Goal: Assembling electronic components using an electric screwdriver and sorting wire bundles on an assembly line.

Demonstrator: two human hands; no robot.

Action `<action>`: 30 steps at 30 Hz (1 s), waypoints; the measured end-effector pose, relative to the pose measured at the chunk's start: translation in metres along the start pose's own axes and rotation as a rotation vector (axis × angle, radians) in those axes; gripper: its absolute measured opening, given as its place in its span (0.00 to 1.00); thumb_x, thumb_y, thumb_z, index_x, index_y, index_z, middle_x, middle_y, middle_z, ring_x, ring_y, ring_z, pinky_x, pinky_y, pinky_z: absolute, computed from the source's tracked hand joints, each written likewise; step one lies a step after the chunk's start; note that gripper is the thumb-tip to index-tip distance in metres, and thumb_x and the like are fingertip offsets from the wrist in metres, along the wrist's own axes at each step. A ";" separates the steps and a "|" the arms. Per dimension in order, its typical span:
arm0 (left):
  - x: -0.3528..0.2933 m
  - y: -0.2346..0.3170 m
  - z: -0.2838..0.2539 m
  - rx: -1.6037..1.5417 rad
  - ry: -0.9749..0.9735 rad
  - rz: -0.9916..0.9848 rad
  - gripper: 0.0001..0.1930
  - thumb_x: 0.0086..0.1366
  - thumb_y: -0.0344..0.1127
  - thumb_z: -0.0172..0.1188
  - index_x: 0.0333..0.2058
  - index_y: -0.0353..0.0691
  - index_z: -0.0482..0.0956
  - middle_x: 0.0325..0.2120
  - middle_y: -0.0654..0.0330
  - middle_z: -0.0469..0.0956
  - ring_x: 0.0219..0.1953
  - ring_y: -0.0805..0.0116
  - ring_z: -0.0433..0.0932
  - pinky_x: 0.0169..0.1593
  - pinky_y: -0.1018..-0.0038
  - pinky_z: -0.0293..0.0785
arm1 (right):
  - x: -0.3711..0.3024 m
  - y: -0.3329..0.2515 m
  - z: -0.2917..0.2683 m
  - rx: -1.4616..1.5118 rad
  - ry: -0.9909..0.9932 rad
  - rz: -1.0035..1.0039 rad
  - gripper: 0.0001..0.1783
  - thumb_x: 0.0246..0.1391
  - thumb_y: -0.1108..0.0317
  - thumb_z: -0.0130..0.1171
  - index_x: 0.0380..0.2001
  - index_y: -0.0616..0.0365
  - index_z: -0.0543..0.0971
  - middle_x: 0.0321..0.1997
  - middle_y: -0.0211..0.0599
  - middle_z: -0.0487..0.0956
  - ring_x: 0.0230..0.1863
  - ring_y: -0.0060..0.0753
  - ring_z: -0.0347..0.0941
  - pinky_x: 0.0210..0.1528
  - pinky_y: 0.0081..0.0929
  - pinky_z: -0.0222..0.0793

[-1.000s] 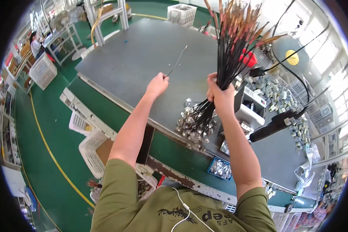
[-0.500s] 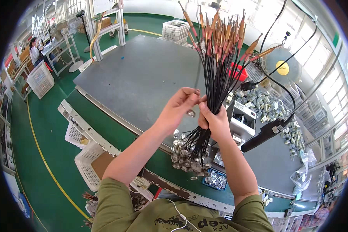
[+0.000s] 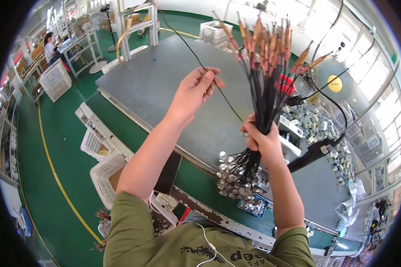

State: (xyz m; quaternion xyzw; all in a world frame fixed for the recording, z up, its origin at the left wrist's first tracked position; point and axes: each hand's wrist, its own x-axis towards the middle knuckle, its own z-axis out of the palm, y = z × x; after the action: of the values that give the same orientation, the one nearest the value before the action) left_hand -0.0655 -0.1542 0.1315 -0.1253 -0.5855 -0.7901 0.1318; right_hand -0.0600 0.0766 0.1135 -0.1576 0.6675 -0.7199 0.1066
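My right hand (image 3: pixel 263 142) grips a thick bundle of black wires (image 3: pixel 268 91) upright. The wires end in orange-brown tips at the top and round silver metal ends (image 3: pixel 234 183) below my fist. My left hand (image 3: pixel 195 91) is raised to the left of the bundle and pinches a single black wire (image 3: pixel 220 91). That wire runs from above my fingers down to my right hand. Both hands hover over a grey work table (image 3: pixel 165 89).
Bins of small grey parts (image 3: pixel 314 122) and a red object (image 3: pixel 287 84) sit to the right. White baskets (image 3: pixel 104 171) stand on the green floor at left. Another person (image 3: pixel 51 42) works at a far bench. A white crate (image 3: pixel 214 32) stands beyond the table.
My left hand was at the bundle half a second ago. It has pulled away to the left and up, drawing one black wire out. The bundle has stayed in my right hand.
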 end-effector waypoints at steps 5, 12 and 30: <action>0.016 0.042 -0.086 -0.207 0.325 0.208 0.14 0.73 0.37 0.48 0.53 0.38 0.70 0.38 0.63 0.78 0.28 0.80 0.70 0.31 0.83 0.66 | 0.000 0.005 -0.016 0.046 0.013 0.007 0.13 0.55 0.75 0.59 0.43 0.57 0.70 0.27 0.35 0.74 0.11 0.16 0.57 0.14 0.18 0.47; -0.005 0.066 -0.130 -0.225 0.291 0.287 0.17 0.72 0.34 0.49 0.57 0.39 0.68 0.43 0.62 0.79 0.33 0.80 0.74 0.35 0.81 0.70 | 0.011 0.006 -0.022 0.092 0.095 -0.001 0.13 0.55 0.74 0.59 0.43 0.57 0.71 0.28 0.34 0.73 0.12 0.17 0.58 0.16 0.19 0.52; -0.021 0.106 -0.079 -0.487 0.446 0.460 0.11 0.67 0.44 0.58 0.29 0.46 0.72 0.30 0.67 0.76 0.36 0.74 0.76 0.38 0.69 0.74 | 0.020 0.016 -0.016 0.115 0.005 -0.027 0.11 0.59 0.73 0.56 0.44 0.54 0.68 0.31 0.32 0.72 0.12 0.13 0.55 0.16 0.18 0.51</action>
State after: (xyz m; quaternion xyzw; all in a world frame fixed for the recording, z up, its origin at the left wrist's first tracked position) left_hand -0.0118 -0.2585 0.1962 -0.1060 -0.2946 -0.8635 0.3954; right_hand -0.0856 0.0827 0.0981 -0.1585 0.6232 -0.7588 0.1039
